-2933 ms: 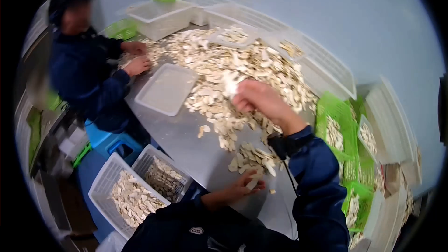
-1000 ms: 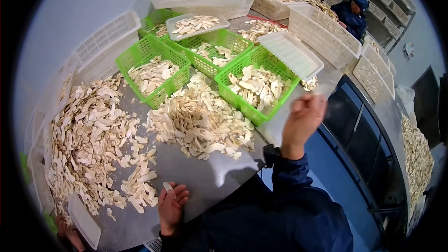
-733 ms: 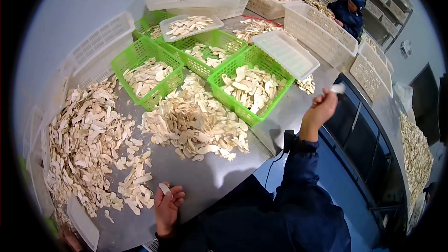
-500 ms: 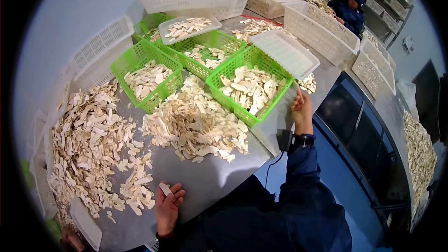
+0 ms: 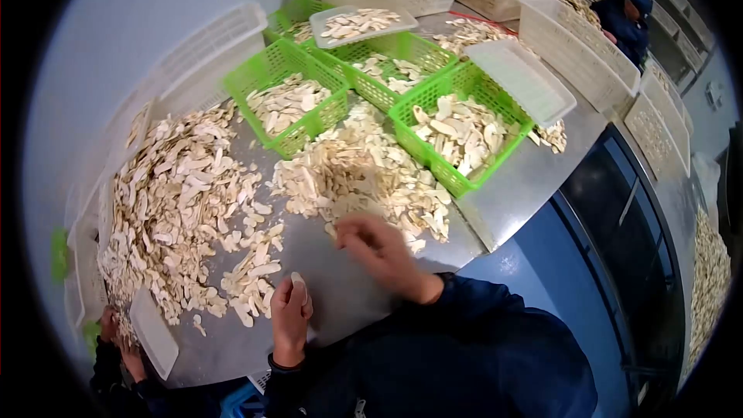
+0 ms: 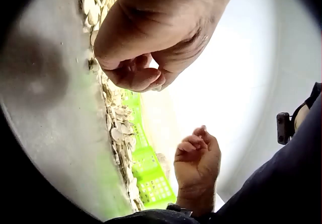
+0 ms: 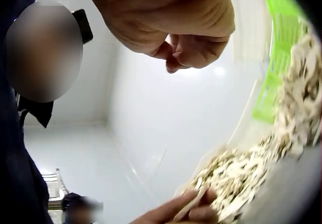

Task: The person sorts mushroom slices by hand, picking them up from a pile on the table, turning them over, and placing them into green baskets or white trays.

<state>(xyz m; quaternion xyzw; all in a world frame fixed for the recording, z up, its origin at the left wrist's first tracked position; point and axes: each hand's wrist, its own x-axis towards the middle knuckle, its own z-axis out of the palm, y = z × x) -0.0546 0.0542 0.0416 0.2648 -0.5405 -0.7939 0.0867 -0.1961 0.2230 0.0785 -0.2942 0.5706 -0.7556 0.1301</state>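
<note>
Near the table's front edge, my left hand [image 5: 289, 321] pinches a pale dried slice [image 5: 299, 282] between thumb and fingers, the slice standing up from the fingertips. In the right wrist view the same hand [image 7: 183, 209] grips a slice [image 7: 189, 203] at the bottom. My right hand [image 5: 383, 257] is over the table, right of the left hand and just in front of the middle pile of slices [image 5: 364, 174]. Its fingers are loosely curled with no slice visible in them, and it is slightly blurred. The left wrist view shows this hand [image 6: 197, 166] with bent fingers too.
Green baskets [image 5: 457, 178] holding slices stand behind the middle pile. A larger pile [image 5: 178, 209] spreads on the left, beside a white tray [image 5: 153, 333] and another person's hands [image 5: 131, 356]. White crates [image 5: 576, 54] stand at the back; another person [image 5: 625, 25] is far right.
The right hand has come from beside the right green basket, leftward and nearer the left hand. The left thumb and fingers have closed more around the slice. The head view has shifted a little.
</note>
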